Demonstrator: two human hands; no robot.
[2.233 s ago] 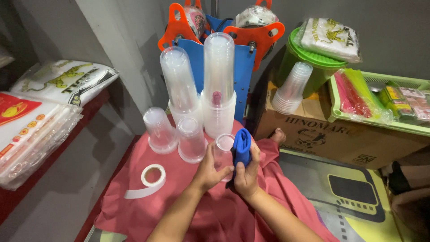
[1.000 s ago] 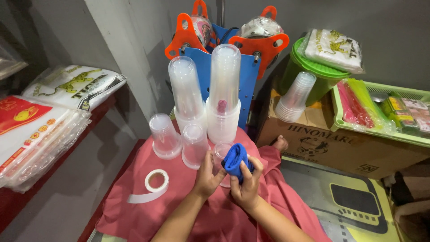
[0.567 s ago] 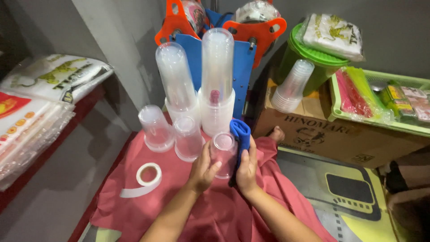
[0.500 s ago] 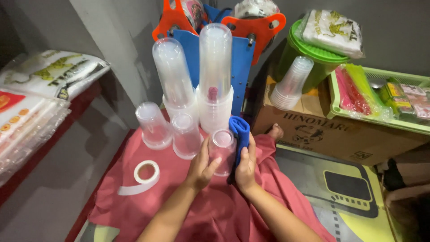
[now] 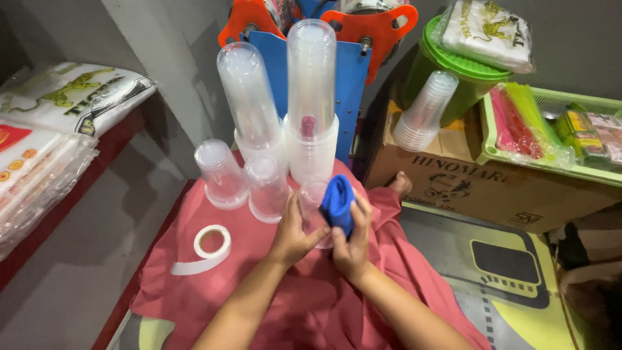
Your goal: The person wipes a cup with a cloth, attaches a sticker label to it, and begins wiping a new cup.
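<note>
Both hands are working at the middle of the red cloth (image 5: 194,285) spread under everything. The left hand (image 5: 293,234) is gripping a small clear plastic cup (image 5: 313,202), fingers wrapped around its side. The right hand (image 5: 352,241) is holding a blue cloth (image 5: 338,204), fingers closed on it and pressing it against the cup's right side. Cup and blue cloth are touching, just in front of the tall stacks.

Crowding right behind the hands: two short upturned clear cups (image 5: 220,174), (image 5: 267,188), then two tall stacks of clear cups (image 5: 249,97), (image 5: 311,84), the right one standing in a wider clear tub with a pink piece showing inside. Behind those a blue upright panel (image 5: 350,84) with orange handles (image 5: 376,26) is standing.

A roll of white tape (image 5: 212,241) is lying on the red cloth left of the left forearm, a loose strip trailing from it.

At right, a brown cardboard box (image 5: 479,188) with dark print is carrying a slanted stack of clear cups (image 5: 424,113), a green lidded bucket (image 5: 453,71) with a bagged white pack (image 5: 495,29) on top, and a light green tray (image 5: 518,155) of red, green and yellow packets. At left, clear-wrapped flat packs, white with green-yellow print (image 5: 71,97) and red-orange ones below, are lying on a shelf.
</note>
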